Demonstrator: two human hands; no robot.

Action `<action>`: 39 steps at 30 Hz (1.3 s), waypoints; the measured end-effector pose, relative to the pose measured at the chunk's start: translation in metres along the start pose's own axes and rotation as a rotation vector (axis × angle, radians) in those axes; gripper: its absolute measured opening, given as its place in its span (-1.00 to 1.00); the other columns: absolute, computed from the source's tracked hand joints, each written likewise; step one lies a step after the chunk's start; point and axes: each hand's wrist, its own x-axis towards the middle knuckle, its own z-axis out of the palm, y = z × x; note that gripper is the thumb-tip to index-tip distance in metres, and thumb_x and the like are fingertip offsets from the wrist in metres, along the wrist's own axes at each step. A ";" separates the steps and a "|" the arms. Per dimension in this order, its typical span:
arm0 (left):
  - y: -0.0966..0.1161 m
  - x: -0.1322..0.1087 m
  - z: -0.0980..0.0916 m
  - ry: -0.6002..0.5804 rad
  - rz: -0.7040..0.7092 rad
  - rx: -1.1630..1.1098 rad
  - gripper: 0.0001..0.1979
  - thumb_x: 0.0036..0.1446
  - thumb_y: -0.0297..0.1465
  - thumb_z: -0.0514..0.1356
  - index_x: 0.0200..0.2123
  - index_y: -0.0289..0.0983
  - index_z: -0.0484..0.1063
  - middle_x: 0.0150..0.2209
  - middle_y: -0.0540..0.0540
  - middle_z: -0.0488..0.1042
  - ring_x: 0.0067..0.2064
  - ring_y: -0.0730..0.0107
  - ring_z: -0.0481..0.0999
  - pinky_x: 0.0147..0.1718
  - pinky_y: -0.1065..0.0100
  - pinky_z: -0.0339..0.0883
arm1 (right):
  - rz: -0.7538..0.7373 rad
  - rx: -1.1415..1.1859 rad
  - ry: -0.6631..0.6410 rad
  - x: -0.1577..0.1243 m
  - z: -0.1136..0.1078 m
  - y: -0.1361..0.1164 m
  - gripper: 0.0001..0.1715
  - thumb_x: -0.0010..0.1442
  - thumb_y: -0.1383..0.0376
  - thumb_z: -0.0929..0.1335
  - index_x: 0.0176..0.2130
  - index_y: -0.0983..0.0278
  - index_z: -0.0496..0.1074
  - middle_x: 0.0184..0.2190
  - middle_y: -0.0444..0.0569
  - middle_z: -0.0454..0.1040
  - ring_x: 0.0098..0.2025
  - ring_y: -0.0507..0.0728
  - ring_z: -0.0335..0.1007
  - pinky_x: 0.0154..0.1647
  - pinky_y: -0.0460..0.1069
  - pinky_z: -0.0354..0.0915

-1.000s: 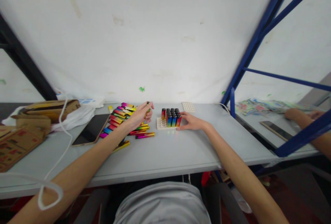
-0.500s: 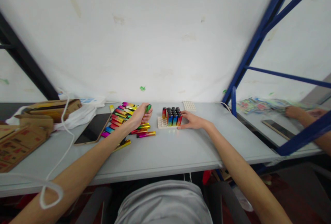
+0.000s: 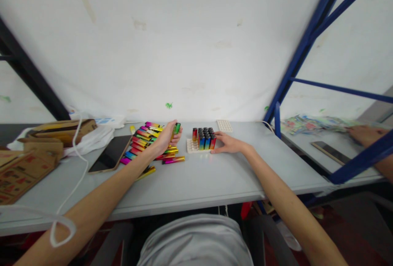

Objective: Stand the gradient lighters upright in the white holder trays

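My left hand (image 3: 167, 139) is closed around a green lighter (image 3: 177, 127), held upright above the loose lighters. Those lighters (image 3: 141, 143) lie in a pile of shiny yellow, red, blue and purple, partly hidden by my left hand and forearm. To the right, a pale holder (image 3: 193, 148) with round holes carries several upright lighters (image 3: 206, 139) with black tops, packed at its right side. Bare holes show at its left front. My right hand (image 3: 227, 142) grips the holder's right side, thumb at the front corner and fingers toward the back.
A second pale holder (image 3: 224, 126) lies by the wall. Left are a phone (image 3: 110, 153), a cardboard box (image 3: 26, 167), white plastic and a cable (image 3: 82, 157). A blue frame (image 3: 294, 61) rises at right; beyond it are another phone (image 3: 330, 152) and another person's hand (image 3: 364, 135).
My left hand has shifted slightly right, and the green lighter now stands more upright in its fingers. My right hand stays at the holder. The other person's hand has moved right.
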 end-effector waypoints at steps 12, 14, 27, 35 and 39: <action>0.003 -0.005 0.003 -0.100 -0.026 0.033 -0.72 0.12 -0.21 0.03 -0.57 -0.20 0.16 -0.61 0.12 -0.05 -0.66 0.54 -0.12 -0.71 0.48 -0.19 | 0.008 0.002 0.015 0.001 0.002 0.003 -0.13 0.16 -0.22 0.45 0.24 0.24 0.44 0.31 0.17 0.32 0.33 0.38 0.27 0.43 0.27 0.15; 0.004 -0.006 0.002 -0.108 -0.032 0.012 -0.73 0.12 -0.22 0.01 -0.57 -0.20 0.16 -0.61 0.12 -0.06 -0.66 0.53 -0.13 -0.71 0.47 -0.20 | 0.007 -0.002 0.013 0.001 0.002 0.004 -0.13 0.16 -0.22 0.45 0.25 0.23 0.43 0.32 0.16 0.31 0.33 0.37 0.26 0.43 0.26 0.15; -0.007 0.004 0.007 -0.054 0.133 -0.012 -0.70 0.19 -0.14 0.16 -0.40 -0.27 0.34 -0.54 0.02 0.27 -0.59 0.47 0.23 -0.64 0.45 0.11 | 0.010 -0.008 0.002 0.001 0.001 0.001 -0.12 0.17 -0.21 0.45 0.24 0.28 0.43 0.31 0.21 0.31 0.34 0.38 0.26 0.43 0.25 0.16; -0.024 0.016 0.015 0.012 0.346 0.169 -0.70 0.22 -0.11 0.18 -0.24 -0.25 0.37 -0.46 0.02 0.40 -0.39 0.34 0.49 -0.33 0.25 0.51 | -0.001 -0.018 0.009 0.002 0.003 -0.001 -0.10 0.15 -0.17 0.48 0.26 0.29 0.41 0.31 0.22 0.32 0.34 0.38 0.27 0.43 0.24 0.16; -0.018 0.009 0.016 0.066 0.478 0.518 -0.54 0.26 -0.02 0.15 -0.07 -0.29 0.50 -0.21 -0.13 0.57 -0.13 0.20 0.58 -0.08 0.15 0.52 | 0.006 -0.029 0.029 -0.002 -0.003 -0.001 -0.06 0.10 -0.15 0.52 0.26 0.31 0.40 0.27 0.22 0.38 0.28 0.37 0.35 0.36 0.22 0.24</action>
